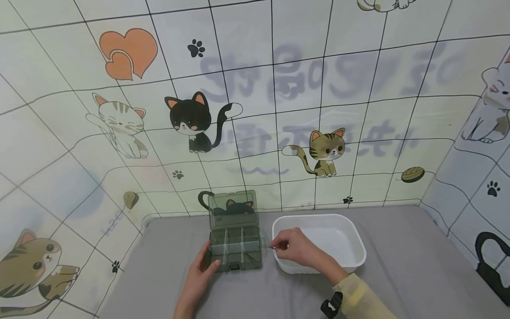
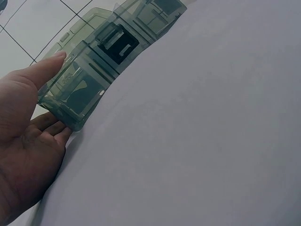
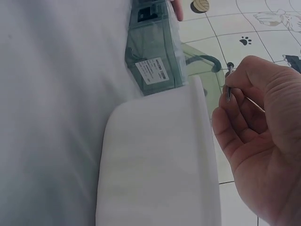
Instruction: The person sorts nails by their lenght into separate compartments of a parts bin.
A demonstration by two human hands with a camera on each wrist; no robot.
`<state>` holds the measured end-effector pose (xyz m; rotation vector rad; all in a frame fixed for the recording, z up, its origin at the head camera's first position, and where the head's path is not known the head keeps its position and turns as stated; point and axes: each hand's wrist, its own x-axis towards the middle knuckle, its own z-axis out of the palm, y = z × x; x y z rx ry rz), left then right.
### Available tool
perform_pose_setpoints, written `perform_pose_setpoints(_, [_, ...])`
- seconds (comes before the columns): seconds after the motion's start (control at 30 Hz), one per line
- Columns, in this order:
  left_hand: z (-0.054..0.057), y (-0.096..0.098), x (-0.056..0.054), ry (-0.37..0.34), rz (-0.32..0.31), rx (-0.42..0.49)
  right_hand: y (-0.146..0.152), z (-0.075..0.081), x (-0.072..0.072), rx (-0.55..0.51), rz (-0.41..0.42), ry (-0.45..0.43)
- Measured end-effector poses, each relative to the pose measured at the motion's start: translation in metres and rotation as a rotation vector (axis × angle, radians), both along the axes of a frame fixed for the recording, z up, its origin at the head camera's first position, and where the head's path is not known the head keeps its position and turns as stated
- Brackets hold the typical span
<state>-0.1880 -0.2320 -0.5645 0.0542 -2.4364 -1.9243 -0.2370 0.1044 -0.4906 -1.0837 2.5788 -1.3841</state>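
A see-through green compartment box [image 1: 235, 265] stands on the grey cloth with its lid [image 1: 233, 209] raised at the back. My left hand [image 1: 200, 269] holds the box at its left end, thumb at the front corner and fingers round the side, as the left wrist view [image 2: 23, 108] shows. Several thin metal pieces [image 1: 250, 258] lie in the front right compartment. Between thumb and forefinger, my right hand [image 1: 296, 248] pinches a small metal screw [image 3: 230, 82]. That hand is over the left rim of a white basin [image 1: 342, 266], just right of the box.
Grey cloth [image 1: 167, 248] covers the table. Behind and at both sides hangs a tile-patterned sheet [image 1: 255, 155] printed with cats. A white label [image 3: 153, 70] is stuck on the box's right end. A black watch [image 1: 332, 305] is on my right wrist.
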Motion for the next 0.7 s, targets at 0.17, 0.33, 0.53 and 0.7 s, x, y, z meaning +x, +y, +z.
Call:
perform_pose_setpoints(0.17, [-0.001, 0.0, 0.0, 0.0, -0.001, 0.011, -0.006, 0.002, 0.001, 0.001, 0.015, 0.0])
perform_pose_setpoints(0.33, [0.0, -0.001, 0.0, -0.002, 0.004, 0.01, -0.013, 0.004, 0.001, 0.008, 0.021, 0.005])
perform_pose_setpoints(0.53, [0.0, -0.001, 0.0, 0.0, 0.008, -0.004, -0.024, 0.006, 0.003, 0.004, 0.018, -0.057])
perform_pose_setpoints(0.7, [0.0, -0.001, 0.0, 0.012, 0.009, -0.007, -0.038, 0.003, 0.003, 0.009, -0.037, -0.057])
